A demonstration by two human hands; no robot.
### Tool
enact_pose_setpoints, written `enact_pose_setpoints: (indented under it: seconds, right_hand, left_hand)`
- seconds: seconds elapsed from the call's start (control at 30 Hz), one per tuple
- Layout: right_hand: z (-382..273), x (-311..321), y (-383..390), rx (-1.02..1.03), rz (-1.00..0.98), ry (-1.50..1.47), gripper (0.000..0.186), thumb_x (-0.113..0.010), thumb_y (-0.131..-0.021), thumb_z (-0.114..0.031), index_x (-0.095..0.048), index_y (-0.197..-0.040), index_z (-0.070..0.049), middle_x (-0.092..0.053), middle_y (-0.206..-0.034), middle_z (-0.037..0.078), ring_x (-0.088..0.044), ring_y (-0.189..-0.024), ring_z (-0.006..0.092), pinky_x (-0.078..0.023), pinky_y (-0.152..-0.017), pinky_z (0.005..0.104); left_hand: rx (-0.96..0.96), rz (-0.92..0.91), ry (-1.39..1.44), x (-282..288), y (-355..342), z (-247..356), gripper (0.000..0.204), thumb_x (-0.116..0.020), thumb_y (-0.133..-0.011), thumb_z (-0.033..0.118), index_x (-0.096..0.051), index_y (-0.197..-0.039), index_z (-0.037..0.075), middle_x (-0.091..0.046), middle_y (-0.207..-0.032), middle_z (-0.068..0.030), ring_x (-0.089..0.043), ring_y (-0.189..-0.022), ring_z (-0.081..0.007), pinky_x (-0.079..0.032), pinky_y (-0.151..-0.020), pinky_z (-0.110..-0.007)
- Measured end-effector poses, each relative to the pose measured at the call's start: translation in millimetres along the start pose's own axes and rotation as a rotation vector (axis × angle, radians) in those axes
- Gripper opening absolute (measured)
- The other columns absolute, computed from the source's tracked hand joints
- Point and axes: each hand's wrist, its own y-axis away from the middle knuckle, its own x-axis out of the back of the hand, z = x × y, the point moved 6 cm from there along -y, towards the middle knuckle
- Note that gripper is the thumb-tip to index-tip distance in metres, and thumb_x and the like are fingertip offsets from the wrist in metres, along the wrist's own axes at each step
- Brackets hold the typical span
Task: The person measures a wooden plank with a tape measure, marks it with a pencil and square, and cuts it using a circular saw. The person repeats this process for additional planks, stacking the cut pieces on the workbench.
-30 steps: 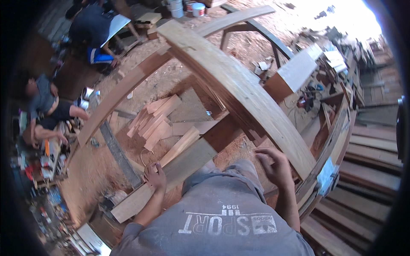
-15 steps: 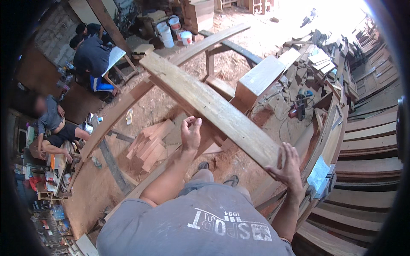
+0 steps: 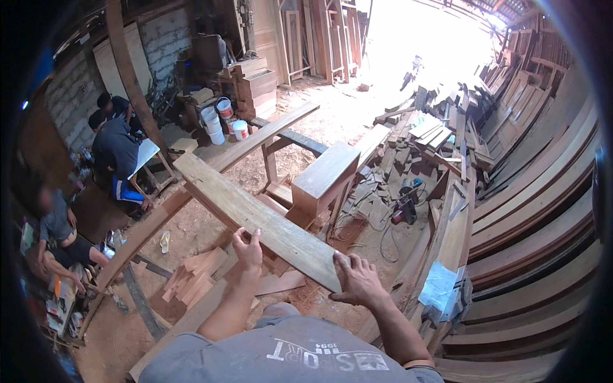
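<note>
A long pale plank lies diagonally in front of me, its far end over a long crosswise board. My left hand has curled fingers and thumb on the plank's near long edge. My right hand grips the plank's right end, fingers over its top. Below and left is a pile of short reddish boards on the sawdust floor. Just beyond the plank stands a box-shaped timber piece.
Three other people are at the left, near white buckets. Offcuts, a red power tool with cords and a long timber with a blue sheet occupy the right. Stacked boards line the right edge.
My hands have risen from lower, apart positions onto the plank's edge and end. My view has tilted up toward the bright opening, so the scene sits lower in the picture.
</note>
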Motion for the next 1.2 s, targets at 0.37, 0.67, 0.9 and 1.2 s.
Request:
enact_pose_setpoints:
  seconds: [0.37,0.67,0.9,1.2]
  right_hand:
    - [0.2,-2.1,0.0,0.086,0.082,-0.013,0.123,-0.092,-0.069,-0.054,-0.034,-0.17,-0.014,-0.047,-0.152,0.03,-0.048,-0.142,0.0471,-0.039,-0.116,0.0585]
    - [-36.0,71.7,19.4,0.074,0.11,-0.035,0.115,-0.092,-0.066,-0.047,-0.043,-0.164,-0.01,-0.05,-0.149,0.029,-0.05,-0.137,0.0464,-0.039,-0.116,0.0545]
    - [-51.4,77.2,23.8,0.092,0.157,-0.056,0.114,-0.092,-0.064,-0.041,-0.044,-0.163,-0.01,-0.05,-0.149,0.029,-0.049,-0.139,0.0468,-0.037,-0.118,0.0544]
    - [-119.2,33.1,-34.6,0.35,0.128,-0.271,0.1,-0.09,-0.081,-0.047,-0.044,-0.162,-0.01,-0.039,-0.162,0.03,-0.042,-0.147,0.0511,-0.035,-0.123,0.0584]
  left_hand:
    - [0.155,0.017,0.208,12.5,-10.5,6.9,0.058,-0.076,-0.103,0.03,-0.054,-0.145,-0.004,-0.059,-0.144,-0.0216,-0.056,-0.136,-0.0303,-0.044,-0.118,-0.042]
    - [0.455,-0.069,0.567,3.9,-4.9,34.5,0.056,-0.078,-0.1,0.03,-0.058,-0.143,0.0,-0.066,-0.135,-0.0163,-0.066,-0.124,-0.0262,-0.056,-0.103,-0.042]
    - [0.343,0.151,0.49,-18.7,-5.4,40.4,0.056,-0.078,-0.102,0.03,-0.057,-0.139,-0.005,-0.07,-0.131,-0.0189,-0.067,-0.122,-0.0285,-0.055,-0.102,-0.043]
    - [-0.002,0.314,0.086,81.9,-82.4,103.6,0.044,-0.069,-0.107,0.027,-0.062,-0.134,-0.007,-0.073,-0.125,-0.0229,-0.072,-0.11,-0.0301,-0.056,-0.098,-0.042]
